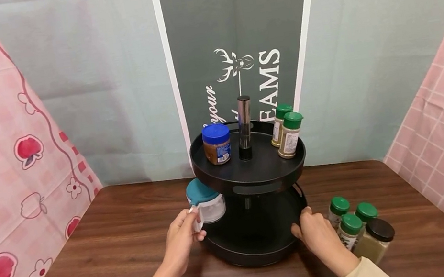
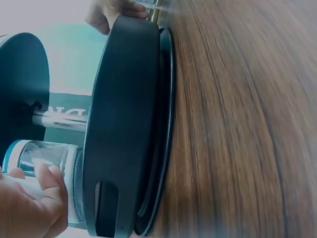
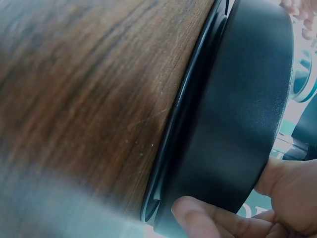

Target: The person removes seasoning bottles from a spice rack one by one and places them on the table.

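A clear jar (image 1: 212, 209) with a teal lid (image 1: 201, 191) and a white handle stands at the left of the lower tier of a black two-tier turntable rack (image 1: 263, 259). My left hand (image 1: 183, 236) pinches the jar's handle, and the left wrist view shows the jar (image 2: 47, 153) just inside the tray wall. At the right side of that tier, my right hand (image 1: 317, 232) grips the rim, thumb over the edge and fingers outside, as the right wrist view shows on the tray wall (image 3: 237, 99).
On the upper tier (image 1: 249, 173) stand a blue-lidded jar (image 1: 217, 144) and two green-capped spice bottles (image 1: 290, 136), around a central post (image 1: 244, 125). Several green-capped bottles (image 1: 350, 229) and a black-lidded jar (image 1: 373, 241) stand on the wooden table (image 1: 130, 221) beside my right hand.
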### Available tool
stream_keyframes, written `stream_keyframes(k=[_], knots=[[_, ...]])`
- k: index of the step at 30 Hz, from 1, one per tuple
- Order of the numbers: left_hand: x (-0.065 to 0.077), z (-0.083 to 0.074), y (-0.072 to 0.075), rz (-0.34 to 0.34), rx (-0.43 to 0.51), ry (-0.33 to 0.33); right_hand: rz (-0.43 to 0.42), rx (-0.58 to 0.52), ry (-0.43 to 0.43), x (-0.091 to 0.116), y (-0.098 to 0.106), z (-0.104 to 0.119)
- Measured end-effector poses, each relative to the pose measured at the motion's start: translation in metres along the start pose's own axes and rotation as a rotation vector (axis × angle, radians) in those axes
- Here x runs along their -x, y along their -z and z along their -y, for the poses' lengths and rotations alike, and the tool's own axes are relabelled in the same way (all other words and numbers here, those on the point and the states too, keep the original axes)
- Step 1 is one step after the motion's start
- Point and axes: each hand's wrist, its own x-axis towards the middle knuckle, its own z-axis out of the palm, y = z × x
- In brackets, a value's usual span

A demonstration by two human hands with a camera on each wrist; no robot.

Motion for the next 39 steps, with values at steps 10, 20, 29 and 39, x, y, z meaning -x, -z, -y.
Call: stream_keyframes(k=[10,20,29,39], knots=[[0.004,-0.004,0.02,-0.006,-0.025,-0.014,-0.016,-0.003,0.01,0.001,0.0,0.0],[0.006,-0.004,0.035,-0.003,-0.007,-0.016,-0.033,-0.005,0.018,0.001,-0.001,0.0],[0.008,-0.002,0.06,-0.036,-0.035,-0.02,0.0,-0.006,-0.007,0.0,0.0,0.002],[0.01,-0.003,0.077,-0.067,-0.002,0.019,0.011,-0.002,-0.018,0.0,0.0,0.002]])
